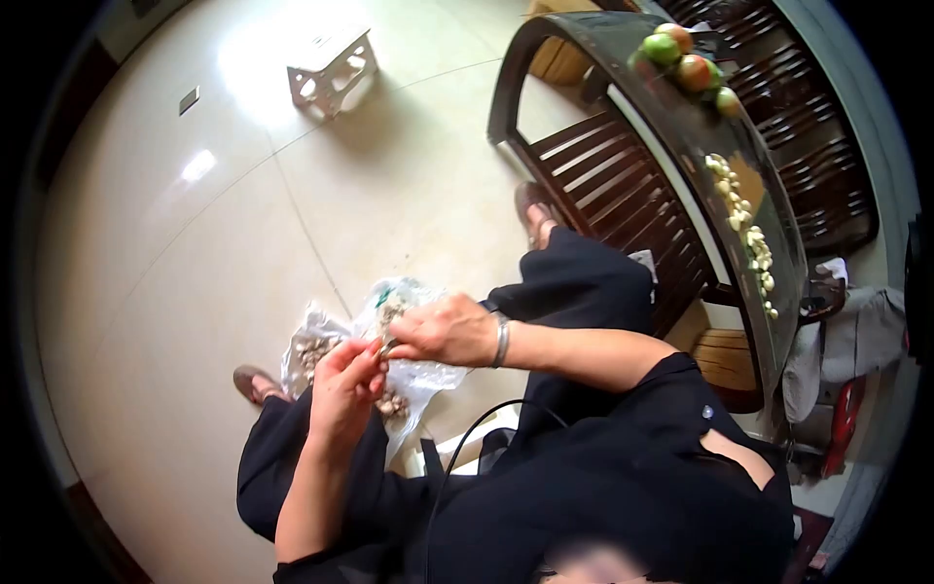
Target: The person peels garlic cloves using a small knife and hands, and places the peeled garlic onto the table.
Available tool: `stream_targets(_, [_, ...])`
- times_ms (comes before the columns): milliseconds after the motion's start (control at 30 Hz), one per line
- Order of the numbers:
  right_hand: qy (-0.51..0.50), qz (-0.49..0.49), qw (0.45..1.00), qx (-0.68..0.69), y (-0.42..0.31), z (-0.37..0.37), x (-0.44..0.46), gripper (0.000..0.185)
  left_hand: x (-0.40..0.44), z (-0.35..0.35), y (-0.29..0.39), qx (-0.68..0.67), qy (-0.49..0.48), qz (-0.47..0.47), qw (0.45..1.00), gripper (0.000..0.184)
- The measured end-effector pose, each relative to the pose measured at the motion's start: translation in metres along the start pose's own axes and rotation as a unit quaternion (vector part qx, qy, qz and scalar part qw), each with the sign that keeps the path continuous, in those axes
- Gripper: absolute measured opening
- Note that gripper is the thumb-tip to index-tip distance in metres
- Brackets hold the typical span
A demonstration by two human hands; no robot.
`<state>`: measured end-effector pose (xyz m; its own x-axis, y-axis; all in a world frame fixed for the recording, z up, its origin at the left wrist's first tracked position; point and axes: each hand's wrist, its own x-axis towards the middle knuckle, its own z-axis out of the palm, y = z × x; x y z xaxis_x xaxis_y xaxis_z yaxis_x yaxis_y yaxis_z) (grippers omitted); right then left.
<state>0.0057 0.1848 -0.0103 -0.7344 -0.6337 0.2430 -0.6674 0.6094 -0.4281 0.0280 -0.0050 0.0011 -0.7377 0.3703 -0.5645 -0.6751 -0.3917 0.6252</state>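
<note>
My left hand [342, 378] is closed, its thumb and fingertips pinched together on something small and hard to make out. Against those fingertips, my right hand [446, 333], with a silver bangle at the wrist, is closed too; what it grips is hidden by the fingers. Below and around both hands, a thin plastic bag [428, 382] lies spread out. Small pale brownish pieces [313, 352] rest in the white plastic to the left, and a few more [393, 404] show under my hands.
A dark glass-topped table [632, 73] at right bears several red-green fruits [694, 72] and a row of small whitish pieces [744, 219]. A slatted wooden shelf [613, 175] is underneath. On the tiled floor [195, 253] stand a white stool [331, 68] and my feet.
</note>
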Motion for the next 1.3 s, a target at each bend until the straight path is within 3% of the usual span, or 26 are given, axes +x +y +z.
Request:
stream_targets(167, [0.057, -0.007, 0.998, -0.005, 0.003, 0.005, -0.001, 0.038, 0.002, 0.002, -0.003, -0.011, 0.002, 0.008, 1.0, 0.011])
stream_targets(400, [0.05, 0.024, 0.998, -0.026, 0.0, 0.0, 0.001, 0.035, 0.005, 0.005, 0.0, -0.044, 0.003, -0.013, 0.999, 0.009])
stream_targets(500, [0.037, 0.033, 0.998, 0.03, 0.005, 0.0, 0.002, 0.035, 0.006, 0.004, 0.005, -0.055, -0.015, -0.028, 0.998, 0.009])
stream_targets(600, [0.018, 0.03, 0.995, 0.092, 0.008, -0.004, 0.002, 0.031, 0.005, 0.003, 0.01, -0.026, -0.062, -0.037, 0.997, 0.02])
stream_targets(700, [0.02, 0.031, 0.991, 0.125, 0.01, -0.012, 0.004, 0.028, 0.002, 0.013, 0.016, -0.005, -0.031, -0.027, 0.999, 0.024])
stream_targets(833, [0.015, 0.054, 0.991, 0.124, 0.011, -0.016, 0.005, 0.028, 0.003, 0.005, 0.02, -0.021, -0.109, -0.044, 0.993, 0.03])
stream_targets(967, [0.045, 0.02, 0.997, 0.052, 0.01, -0.014, 0.005, 0.027, 0.001, 0.009, 0.016, -0.03, -0.112, -0.047, 0.992, 0.037])
stream_targets(1100, [0.065, -0.003, 0.997, 0.031, 0.005, -0.017, 0.008, 0.028, 0.001, 0.011, 0.012, -0.039, -0.094, -0.022, 0.995, 0.023])
stream_targets(1300, [0.057, -0.026, 0.998, 0.03, 0.001, -0.014, 0.006, 0.03, 0.004, 0.004, 0.008, -0.06, -0.071, 0.014, 0.996, 0.018])
